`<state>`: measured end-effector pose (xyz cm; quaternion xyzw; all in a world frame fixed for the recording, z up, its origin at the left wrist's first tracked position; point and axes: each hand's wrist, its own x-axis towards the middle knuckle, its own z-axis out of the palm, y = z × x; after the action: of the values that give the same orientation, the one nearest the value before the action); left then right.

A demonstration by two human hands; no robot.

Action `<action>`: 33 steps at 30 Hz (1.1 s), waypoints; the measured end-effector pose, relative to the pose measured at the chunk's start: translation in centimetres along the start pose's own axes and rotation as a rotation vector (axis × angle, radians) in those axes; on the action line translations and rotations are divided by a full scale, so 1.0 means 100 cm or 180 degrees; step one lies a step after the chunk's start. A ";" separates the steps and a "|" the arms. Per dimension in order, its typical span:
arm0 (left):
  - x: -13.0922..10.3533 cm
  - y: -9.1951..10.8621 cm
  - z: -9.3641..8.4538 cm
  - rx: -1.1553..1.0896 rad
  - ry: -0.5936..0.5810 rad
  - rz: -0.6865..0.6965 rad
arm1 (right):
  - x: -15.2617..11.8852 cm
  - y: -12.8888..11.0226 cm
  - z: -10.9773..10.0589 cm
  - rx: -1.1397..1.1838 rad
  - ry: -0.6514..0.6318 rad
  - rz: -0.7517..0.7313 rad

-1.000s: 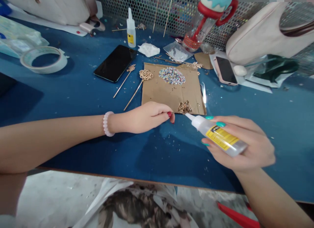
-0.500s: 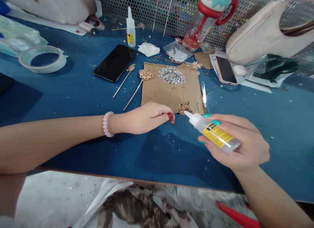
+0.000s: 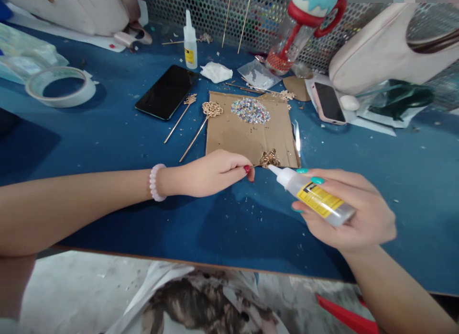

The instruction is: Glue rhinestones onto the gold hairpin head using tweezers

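Note:
My left hand [image 3: 218,173] pinches the thin stem of a gold hair stick, whose openwork ornament [image 3: 269,158] rests over the near edge of a cardboard piece [image 3: 229,139]. In my right hand [image 3: 353,209] is a clear glue bottle [image 3: 319,198] with a yellow label, tilted so its white nozzle points left at the ornament's base. Whether the tip touches the metal I cannot tell. A patch of multicoloured rhinestones [image 3: 250,110] lies on the far part of the cardboard. Left of it are a gold hair stick with a round lattice head [image 3: 211,109] and a smaller one [image 3: 189,100].
Behind the cardboard stand a second glue bottle [image 3: 190,47] and a red-handled cup [image 3: 287,37]. A black phone [image 3: 167,91], a tape roll [image 3: 60,100] and white tissue [image 3: 216,72] lie to the left. Tweezers [image 3: 297,138] and a pink-cased phone [image 3: 328,103] are on the right.
The glue bottle's nozzle has shifted very slightly against the ornament, and my right hand has moved a touch to the right. My left hand keeps its grip.

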<state>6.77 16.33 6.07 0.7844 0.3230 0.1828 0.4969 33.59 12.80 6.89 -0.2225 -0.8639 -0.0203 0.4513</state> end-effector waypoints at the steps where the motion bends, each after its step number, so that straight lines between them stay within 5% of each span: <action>1: 0.000 0.000 0.000 0.0001 0.0001 0.0015 | 0.001 0.001 0.001 -0.0011 0.0013 -0.0028; 33: 0.001 0.005 0.002 0.0412 0.0120 0.0020 | 0.004 -0.002 0.003 -0.0228 0.0026 -0.0033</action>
<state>7.10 16.09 6.43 0.8124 0.3409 0.1778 0.4383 33.14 12.83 7.05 -0.2340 -0.8619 -0.0545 0.4466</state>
